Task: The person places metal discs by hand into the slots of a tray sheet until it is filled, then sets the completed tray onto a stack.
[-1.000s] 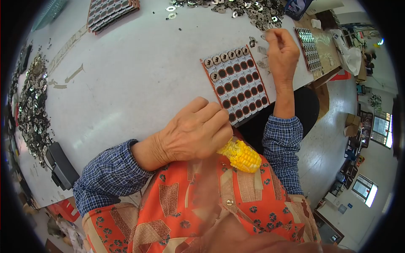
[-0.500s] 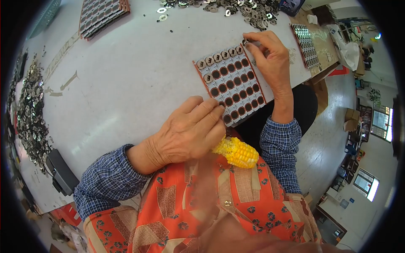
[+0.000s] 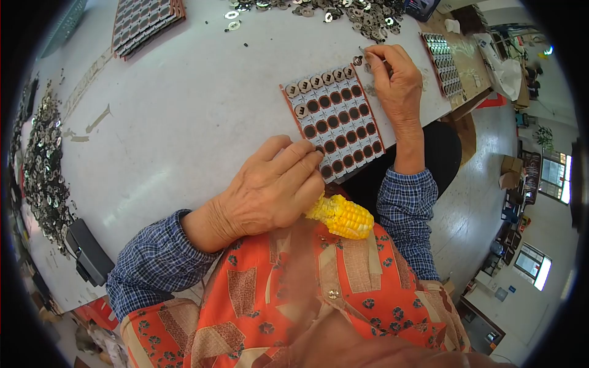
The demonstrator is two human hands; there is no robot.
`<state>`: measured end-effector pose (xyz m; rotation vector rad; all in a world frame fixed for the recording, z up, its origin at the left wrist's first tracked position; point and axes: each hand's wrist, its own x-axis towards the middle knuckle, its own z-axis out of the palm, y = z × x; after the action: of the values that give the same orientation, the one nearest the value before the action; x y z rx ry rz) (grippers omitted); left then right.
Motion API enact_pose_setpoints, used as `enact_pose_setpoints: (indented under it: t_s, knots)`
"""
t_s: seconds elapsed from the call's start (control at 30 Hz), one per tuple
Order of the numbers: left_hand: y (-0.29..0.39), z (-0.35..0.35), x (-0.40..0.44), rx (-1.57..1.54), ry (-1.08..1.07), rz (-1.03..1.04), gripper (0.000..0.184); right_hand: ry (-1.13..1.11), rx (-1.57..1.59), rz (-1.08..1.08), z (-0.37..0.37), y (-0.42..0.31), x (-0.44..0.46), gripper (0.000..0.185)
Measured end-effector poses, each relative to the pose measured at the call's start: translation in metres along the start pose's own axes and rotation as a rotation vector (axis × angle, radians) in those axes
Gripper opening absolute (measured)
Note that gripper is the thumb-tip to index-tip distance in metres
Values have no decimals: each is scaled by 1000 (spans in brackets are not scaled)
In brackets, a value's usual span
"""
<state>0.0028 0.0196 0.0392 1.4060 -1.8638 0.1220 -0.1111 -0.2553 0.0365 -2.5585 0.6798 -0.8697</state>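
A partly eaten corn cob (image 3: 350, 219) pokes out from under my left hand (image 3: 273, 184), which is closed around its hidden end. The fingertips of that hand touch the lower left edge of a board (image 3: 336, 101) with rows of dark round spots. Silvery round metal pieces (image 3: 316, 81) cover the board's far row, and one more sits at the left of the following row. Beyond the board's far right corner, my right hand (image 3: 396, 76) has thumb and forefinger pinched together; whatever is between them is too small to make out. A small metal piece (image 3: 358, 61) shows beside those fingertips.
Loose metal pieces (image 3: 374, 21) lie heaped at the table's far side, with another heap (image 3: 46, 172) along the left. A stack of boards (image 3: 147, 24) is at the far left. Another filled board (image 3: 442, 64) lies at the right. A dark grey device (image 3: 89, 251) sits lower left.
My right hand has shifted slightly right, away from the board's corner, and a small metal piece now shows beside its fingertips. My left hand with the corn cob has hardly moved.
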Motion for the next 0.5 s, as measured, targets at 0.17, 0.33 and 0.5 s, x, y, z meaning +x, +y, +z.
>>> enact_pose_setpoints:
  t_s: [0.17,0.33,0.5]
  knots:
    - [-1,0,0,-2,-2,1,17,-52,594,397,-19,-2,1,13]
    - [-2,0,1,-10,8,-10,17,-180,975,617,-32,-29,-4,16]
    - [-3,1,-1,-23,2,-20,17,-297,857,613,-25,-47,-11,13]
